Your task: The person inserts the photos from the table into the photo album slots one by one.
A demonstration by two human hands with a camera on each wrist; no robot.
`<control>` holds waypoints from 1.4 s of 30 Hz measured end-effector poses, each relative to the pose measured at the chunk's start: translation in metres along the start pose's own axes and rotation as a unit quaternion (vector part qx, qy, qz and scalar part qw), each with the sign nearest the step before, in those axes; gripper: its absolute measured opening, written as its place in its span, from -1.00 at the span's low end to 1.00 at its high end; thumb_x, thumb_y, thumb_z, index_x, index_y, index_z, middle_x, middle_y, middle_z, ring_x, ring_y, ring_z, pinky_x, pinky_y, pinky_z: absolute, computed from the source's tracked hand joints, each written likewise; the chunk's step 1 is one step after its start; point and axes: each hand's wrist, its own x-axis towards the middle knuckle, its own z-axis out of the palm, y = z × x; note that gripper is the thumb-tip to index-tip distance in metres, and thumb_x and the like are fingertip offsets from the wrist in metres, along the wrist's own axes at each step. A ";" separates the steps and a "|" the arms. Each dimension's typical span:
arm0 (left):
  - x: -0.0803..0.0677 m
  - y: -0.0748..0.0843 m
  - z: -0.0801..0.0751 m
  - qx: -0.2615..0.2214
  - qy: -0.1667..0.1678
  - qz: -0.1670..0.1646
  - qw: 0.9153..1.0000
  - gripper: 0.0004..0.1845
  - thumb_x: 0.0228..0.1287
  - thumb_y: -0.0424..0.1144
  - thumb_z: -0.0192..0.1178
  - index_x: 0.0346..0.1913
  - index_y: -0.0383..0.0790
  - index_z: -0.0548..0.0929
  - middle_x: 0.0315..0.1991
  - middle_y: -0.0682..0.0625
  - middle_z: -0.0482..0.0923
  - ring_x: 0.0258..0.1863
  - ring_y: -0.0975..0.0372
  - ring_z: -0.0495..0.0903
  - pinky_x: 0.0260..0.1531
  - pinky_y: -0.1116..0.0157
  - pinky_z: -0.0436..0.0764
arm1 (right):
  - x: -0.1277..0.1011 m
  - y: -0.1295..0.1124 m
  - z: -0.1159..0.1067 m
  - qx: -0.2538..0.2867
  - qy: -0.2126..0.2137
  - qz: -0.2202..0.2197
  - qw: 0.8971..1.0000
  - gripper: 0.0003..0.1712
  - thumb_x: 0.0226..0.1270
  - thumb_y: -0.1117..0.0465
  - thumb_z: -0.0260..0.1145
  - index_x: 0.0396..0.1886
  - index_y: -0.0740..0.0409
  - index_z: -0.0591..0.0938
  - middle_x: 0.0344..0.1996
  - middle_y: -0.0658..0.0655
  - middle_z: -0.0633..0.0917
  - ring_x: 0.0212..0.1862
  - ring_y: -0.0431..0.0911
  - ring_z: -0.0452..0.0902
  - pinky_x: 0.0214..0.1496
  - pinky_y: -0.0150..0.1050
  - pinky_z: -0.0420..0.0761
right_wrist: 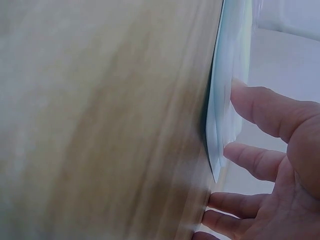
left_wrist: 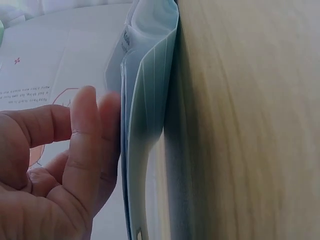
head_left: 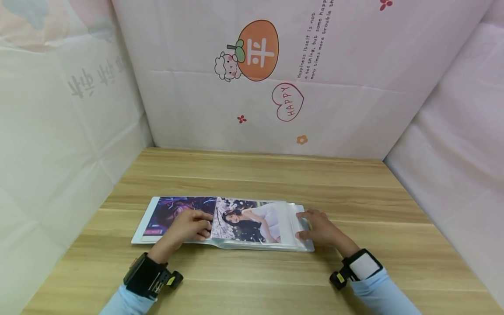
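Note:
A photo album [head_left: 301, 227] with clear sleeves lies open on the table. Its left page carries a dark purple picture [head_left: 163, 214]; on its right page is a photo [head_left: 252, 218] of a person in white among blossoms. My left hand [head_left: 188, 228] rests on the left page near the fold, covering part of the purple picture. Seen from the left wrist, loosely bent fingertips [left_wrist: 111, 112] touch the page surface above the fanned sleeves [left_wrist: 155, 82]. At the album's right edge, my right hand [head_left: 320, 228] touches the sleeves with thumb and index finger, while its other fingertips [right_wrist: 212, 200] reach the tabletop.
The wooden table [head_left: 267, 175] extends around the album. A printed white cloth [head_left: 197, 109] hangs behind it, with plain cloth walls [head_left: 59, 153] at both sides. Each wrist wears a strapped camera [head_left: 338, 279].

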 end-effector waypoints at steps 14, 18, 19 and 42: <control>0.005 0.000 0.013 0.024 -0.033 0.018 0.999 -0.70 0.23 -0.49 0.04 0.00 -0.59 0.52 -0.51 -0.13 0.56 -0.57 0.19 0.57 -0.51 0.24 0.63 | -0.001 -0.001 0.000 0.006 -0.002 -0.006 1.000 -0.30 0.09 0.13 0.41 0.19 0.37 0.44 0.14 0.57 0.30 0.16 0.43 0.15 0.09 0.31 0.20; 0.006 0.002 0.015 0.037 -0.036 0.020 0.998 -0.71 0.24 -0.48 0.06 -0.01 -0.58 0.53 -0.53 -0.14 0.55 -0.61 0.19 0.55 -0.53 0.24 0.62 | -0.001 -0.001 0.000 0.006 -0.003 -0.007 1.000 -0.31 0.10 0.15 0.41 0.19 0.36 0.43 0.15 0.56 0.30 0.17 0.43 0.15 0.09 0.30 0.21; 0.006 0.002 0.016 0.040 -0.035 0.021 0.998 -0.71 0.23 -0.48 0.06 -0.01 -0.57 0.53 -0.54 -0.14 0.54 -0.62 0.19 0.54 -0.55 0.24 0.62 | -0.001 -0.001 0.000 0.006 -0.003 -0.007 1.000 -0.31 0.10 0.16 0.41 0.19 0.36 0.43 0.15 0.56 0.30 0.17 0.43 0.15 0.08 0.30 0.22; 0.005 0.007 0.024 0.127 -0.060 0.052 0.989 -0.62 0.06 -0.50 0.03 -0.01 -0.51 0.55 -0.70 0.09 0.12 -0.72 0.30 0.10 -0.62 0.38 0.21 | -0.002 -0.002 0.000 0.007 -0.003 0.000 1.000 -0.32 0.11 0.15 0.41 0.20 0.35 0.43 0.16 0.54 0.30 0.16 0.41 0.16 0.07 0.28 0.25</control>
